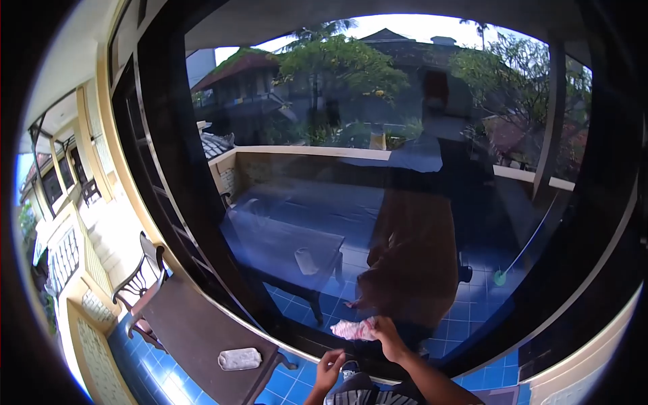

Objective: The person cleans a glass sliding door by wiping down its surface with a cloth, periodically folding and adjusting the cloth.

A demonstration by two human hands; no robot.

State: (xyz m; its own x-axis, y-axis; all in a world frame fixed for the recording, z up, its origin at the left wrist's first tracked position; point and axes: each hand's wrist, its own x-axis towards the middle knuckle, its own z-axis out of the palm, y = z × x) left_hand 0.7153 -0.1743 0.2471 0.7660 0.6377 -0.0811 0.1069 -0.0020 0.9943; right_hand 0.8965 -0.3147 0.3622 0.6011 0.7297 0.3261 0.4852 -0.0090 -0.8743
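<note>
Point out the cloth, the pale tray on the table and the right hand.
Cloth (352, 329): head view, its bunched middle.
Pale tray (239, 360): head view, its bare bottom.
Right hand (388, 335): head view, its middle.

The cloth (354, 329) looks soft, matt and rumpled. Beyond it, the glass pane (304, 182) is smooth and glossy, almost a mirror. At near left, the table (196, 331) looks like dark, dull-sheened wood; its tray (239, 359) shines (metal or plastic, hard to tell). The floor tiles (158, 370) gleam, glossy.

One cloth (352, 329), one tray (239, 359), one table (192, 327) appear.
</note>
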